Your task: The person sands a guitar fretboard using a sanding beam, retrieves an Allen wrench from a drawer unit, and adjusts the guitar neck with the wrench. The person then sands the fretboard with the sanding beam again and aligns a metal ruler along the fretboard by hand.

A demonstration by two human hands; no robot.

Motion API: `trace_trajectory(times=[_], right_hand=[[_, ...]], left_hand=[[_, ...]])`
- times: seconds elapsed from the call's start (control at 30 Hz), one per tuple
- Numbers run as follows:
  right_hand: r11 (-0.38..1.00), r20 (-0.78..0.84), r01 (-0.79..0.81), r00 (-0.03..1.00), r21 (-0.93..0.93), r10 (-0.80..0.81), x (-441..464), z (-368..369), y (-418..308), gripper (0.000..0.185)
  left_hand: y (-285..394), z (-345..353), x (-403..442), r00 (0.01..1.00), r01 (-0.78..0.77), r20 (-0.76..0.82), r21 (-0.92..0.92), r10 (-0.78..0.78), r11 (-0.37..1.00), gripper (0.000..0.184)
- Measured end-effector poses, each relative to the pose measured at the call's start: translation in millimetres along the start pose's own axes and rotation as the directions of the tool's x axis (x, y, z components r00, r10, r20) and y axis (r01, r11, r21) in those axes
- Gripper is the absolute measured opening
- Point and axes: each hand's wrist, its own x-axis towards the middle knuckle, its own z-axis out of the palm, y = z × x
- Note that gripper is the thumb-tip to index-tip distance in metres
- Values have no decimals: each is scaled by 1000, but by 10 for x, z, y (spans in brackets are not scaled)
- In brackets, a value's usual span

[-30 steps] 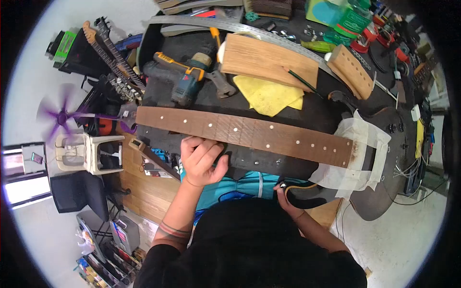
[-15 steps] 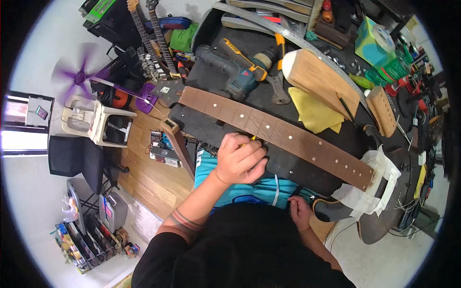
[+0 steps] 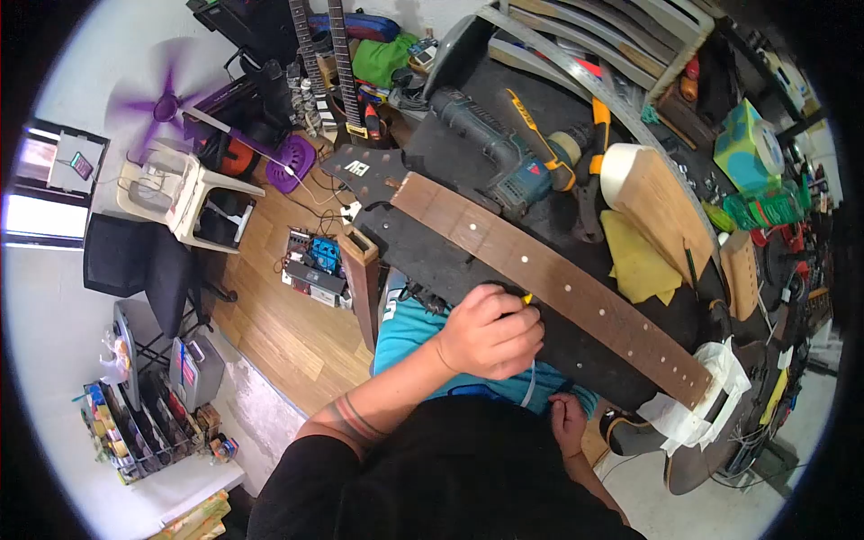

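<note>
A guitar neck lies across the bench with its brown, fretless fingerboard (image 3: 540, 277) facing up and white dot inlays along it. Its black headstock (image 3: 364, 169) points to the upper left. White masking tape (image 3: 697, 414) covers the guitar's body end. My left hand (image 3: 493, 333) is closed beside the fingerboard's near edge, on a small yellow object (image 3: 528, 299); only its yellow bit shows between the fingers. Low by my lap, my right hand (image 3: 567, 425) is curled, close to the dark guitar body (image 3: 625, 434). What it holds, if anything, is hidden.
Behind the neck lie a cordless drill (image 3: 517, 171), a yellow cloth (image 3: 639, 261) and a wooden block (image 3: 657, 202) with a pencil (image 3: 691, 265) on it. A long metal ruler (image 3: 576, 67) curves past them. At left stand a purple fan (image 3: 166, 108) and a white chair (image 3: 171, 193).
My view has shifted, so the bench and neck appear farther right and lower. My left hand remains closed on the yellow object near the fingerboard edge; my right hand stays low.
</note>
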Motion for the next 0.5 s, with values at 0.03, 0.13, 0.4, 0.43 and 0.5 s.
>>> trace_trajectory(times=[0.03,0.13,0.4,0.43,0.5], right_hand=[[1000,10,-10,1000,-3,10,9,-1,0,21],[1000,22,-2,1000,-25,3,34,-9,12,23],[996,15,-22,1000,-85,23,62,36,104,28],[995,15,-4,1000,-104,6,75,33,98,28],[990,17,31,999,-141,-29,99,20,60,28]], left_hand=[[-9,4,-12,1000,-7,-6,-6,7,1000,34],[-20,0,-59,1000,-4,12,-2,4,1000,30],[-94,-30,-76,997,-56,45,-23,57,998,24],[-96,-26,-82,997,-61,45,-26,62,998,23],[-109,-35,-90,997,-63,51,-36,64,997,22]])
